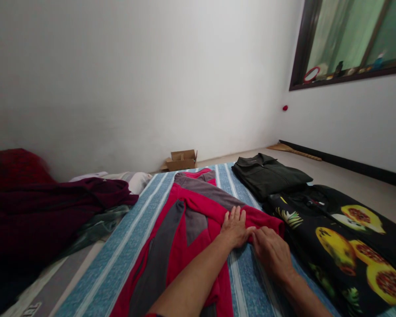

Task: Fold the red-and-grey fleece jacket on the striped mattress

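Note:
A red and grey long-sleeved top (174, 237) lies spread on a blue striped cloth, its collar at the far end. One sleeve (264, 220) stretches out to the right. My left hand (234, 226) rests on that sleeve with its fingers extended and holds nothing. Just to the right, my right hand (272, 251) has its fingers curled, pinching the near edge of the sleeve. The thumbs of both hands almost meet. My left forearm covers part of the top's body.
A folded dark green garment (270, 174) and a folded black fruit-print shirt (343, 242) lie to the right. Heaped on the left are dark purple clothes (53, 207). The blue striped cloth (119, 246) runs underneath. Beyond it, a cardboard box (181, 163) stands by the wall.

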Demonstrator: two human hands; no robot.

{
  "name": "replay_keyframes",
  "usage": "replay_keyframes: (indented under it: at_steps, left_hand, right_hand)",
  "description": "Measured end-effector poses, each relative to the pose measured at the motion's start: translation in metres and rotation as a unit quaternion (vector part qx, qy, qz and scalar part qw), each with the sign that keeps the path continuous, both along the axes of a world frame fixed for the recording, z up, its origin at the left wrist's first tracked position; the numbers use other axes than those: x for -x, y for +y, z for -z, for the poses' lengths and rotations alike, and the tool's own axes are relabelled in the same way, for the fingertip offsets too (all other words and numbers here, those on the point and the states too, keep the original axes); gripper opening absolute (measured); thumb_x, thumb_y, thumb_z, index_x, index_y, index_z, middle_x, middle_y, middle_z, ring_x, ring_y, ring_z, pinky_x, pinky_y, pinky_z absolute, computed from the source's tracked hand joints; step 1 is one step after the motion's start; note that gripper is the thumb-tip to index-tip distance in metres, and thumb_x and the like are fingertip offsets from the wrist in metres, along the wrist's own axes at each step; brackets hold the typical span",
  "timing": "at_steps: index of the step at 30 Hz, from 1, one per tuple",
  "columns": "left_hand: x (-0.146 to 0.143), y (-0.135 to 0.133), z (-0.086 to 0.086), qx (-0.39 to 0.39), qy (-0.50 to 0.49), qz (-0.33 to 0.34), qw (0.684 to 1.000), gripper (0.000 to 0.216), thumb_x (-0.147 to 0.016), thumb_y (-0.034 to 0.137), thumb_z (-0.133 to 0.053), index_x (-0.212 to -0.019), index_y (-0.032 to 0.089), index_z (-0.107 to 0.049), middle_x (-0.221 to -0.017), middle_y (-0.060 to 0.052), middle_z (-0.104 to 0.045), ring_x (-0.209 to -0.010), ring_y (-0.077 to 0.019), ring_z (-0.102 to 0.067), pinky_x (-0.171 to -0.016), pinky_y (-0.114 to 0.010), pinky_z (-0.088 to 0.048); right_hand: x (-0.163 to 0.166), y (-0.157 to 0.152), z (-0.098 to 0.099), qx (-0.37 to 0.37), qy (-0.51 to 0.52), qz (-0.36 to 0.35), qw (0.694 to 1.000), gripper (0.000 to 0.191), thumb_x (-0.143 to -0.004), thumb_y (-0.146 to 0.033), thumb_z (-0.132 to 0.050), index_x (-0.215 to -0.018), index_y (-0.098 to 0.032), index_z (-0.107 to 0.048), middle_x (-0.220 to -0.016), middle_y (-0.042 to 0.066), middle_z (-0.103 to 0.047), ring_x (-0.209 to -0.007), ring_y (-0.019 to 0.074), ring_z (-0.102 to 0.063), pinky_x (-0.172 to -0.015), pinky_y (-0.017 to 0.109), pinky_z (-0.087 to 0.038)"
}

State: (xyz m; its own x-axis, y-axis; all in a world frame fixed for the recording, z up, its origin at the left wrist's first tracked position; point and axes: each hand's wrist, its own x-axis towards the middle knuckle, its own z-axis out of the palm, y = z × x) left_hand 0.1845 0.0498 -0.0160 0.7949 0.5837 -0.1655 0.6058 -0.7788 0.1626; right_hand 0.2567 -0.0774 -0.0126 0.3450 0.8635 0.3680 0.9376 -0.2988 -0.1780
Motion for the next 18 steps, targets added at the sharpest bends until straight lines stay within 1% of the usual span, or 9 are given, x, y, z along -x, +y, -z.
replay_keyframes:
  at_steps: [2, 3, 4, 6, 8, 10, 14, 18]
  left_hand:
    - [0.000, 0.000, -0.002, 0.011, 0.004, 0.003, 1.000, 0.085, -0.082, 0.067, -0.006, -0.144, 0.010, -0.014, -0.151, -0.012, -0.004, -0.138, -0.0246, 0.002, -0.111, -0.046, -0.005]
    - [0.000, -0.001, -0.003, 0.015, 0.004, 0.003, 1.000, 0.086, -0.081, 0.067, -0.006, -0.144, 0.010, -0.014, -0.151, -0.012, -0.004, -0.138, -0.0246, 0.003, -0.111, -0.046, -0.004]
    - [0.000, -0.001, -0.004, 0.018, 0.005, 0.001, 1.000, 0.086, -0.081, 0.068, -0.006, -0.144, 0.010, -0.014, -0.151, -0.011, -0.003, -0.138, -0.0244, 0.003, -0.110, -0.046, -0.004]
    - [0.000, -0.002, -0.005, 0.018, 0.001, -0.003, 1.000, 0.086, -0.080, 0.069, -0.007, -0.144, 0.012, -0.014, -0.151, -0.010, -0.004, -0.138, -0.0241, 0.003, -0.110, -0.046, -0.004]
    - [-0.001, -0.002, -0.005, 0.010, -0.003, -0.007, 1.000, 0.087, -0.079, 0.070, -0.009, -0.144, 0.012, -0.015, -0.151, -0.010, -0.005, -0.139, -0.0244, 0.001, -0.110, -0.046, -0.005]
    - [-0.001, -0.001, -0.004, -0.001, -0.004, -0.008, 1.000, 0.088, -0.079, 0.070, -0.011, -0.144, 0.012, -0.016, -0.151, -0.011, -0.006, -0.139, -0.0249, -0.001, -0.110, -0.046, -0.006]
    - [-0.003, 0.003, -0.004, -0.016, 0.002, 0.000, 1.000, 0.086, -0.080, 0.069, -0.013, -0.144, 0.011, -0.016, -0.151, -0.012, -0.007, -0.139, -0.0255, -0.003, -0.110, -0.046, -0.008]
    - [-0.003, 0.004, -0.008, -0.017, 0.002, 0.004, 1.000, 0.081, -0.081, 0.068, -0.015, -0.144, 0.018, -0.018, -0.151, -0.010, -0.008, -0.138, -0.0272, -0.004, -0.109, -0.047, -0.009]
  right_hand:
    - [-0.005, 0.000, 0.006, -0.069, -0.012, -0.019, 0.997, 0.026, -0.090, -0.017, -0.037, -0.087, -0.019, -0.063, -0.087, 0.006, -0.063, -0.085, 0.0193, -0.057, -0.077, 0.028, -0.039]
    - [-0.008, 0.001, 0.010, -0.091, -0.019, -0.028, 0.995, 0.025, -0.089, -0.017, -0.038, -0.092, -0.017, -0.063, -0.094, 0.008, -0.063, -0.091, 0.0201, -0.056, -0.081, 0.029, -0.038]
    - [-0.010, 0.002, 0.013, -0.097, -0.025, -0.031, 0.994, 0.024, -0.088, -0.015, -0.039, -0.098, -0.015, -0.061, -0.101, 0.010, -0.062, -0.096, 0.0211, -0.055, -0.085, 0.030, -0.037]
    - [-0.012, 0.005, 0.016, -0.061, -0.029, -0.022, 0.997, 0.027, -0.086, -0.012, -0.039, -0.105, -0.013, -0.059, -0.105, 0.012, -0.061, -0.100, 0.0224, -0.054, -0.086, 0.031, -0.036]
    - [-0.011, 0.007, 0.016, 0.005, -0.022, -0.004, 1.000, 0.026, -0.086, -0.010, -0.038, -0.100, -0.014, -0.059, -0.098, 0.012, -0.061, -0.095, 0.0225, -0.055, -0.083, 0.031, -0.037]
    - [-0.008, 0.008, 0.012, 0.045, -0.012, 0.020, 0.999, 0.025, -0.086, -0.010, -0.037, -0.094, -0.015, -0.060, -0.092, 0.011, -0.061, -0.092, 0.0223, -0.055, -0.081, 0.031, -0.037]
    - [-0.005, 0.011, 0.004, 0.049, -0.009, 0.047, 0.998, 0.023, -0.086, -0.014, -0.039, -0.096, -0.015, -0.060, -0.097, 0.013, -0.059, -0.094, 0.0237, -0.052, -0.079, 0.031, -0.036]
    - [-0.006, 0.012, 0.002, 0.052, -0.005, 0.056, 0.997, 0.024, -0.086, -0.019, -0.040, -0.099, -0.017, -0.059, -0.098, 0.012, -0.058, -0.096, 0.0259, -0.050, -0.076, 0.034, -0.036]
